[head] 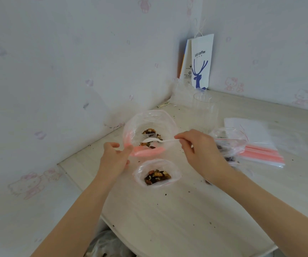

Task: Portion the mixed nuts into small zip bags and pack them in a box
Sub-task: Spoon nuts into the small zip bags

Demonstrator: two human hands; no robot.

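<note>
Spoon (pixel 156 140) tight between right fingers (pixel 183 139), large bag (pixel 168 123) rim tight between left fingers (pixel 128 149)

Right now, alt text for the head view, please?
The right hand holds a white spoon inside a big open bag of nuts, whose rim the left hand pinches; a small bag of nuts stands nearer on the table.
</note>
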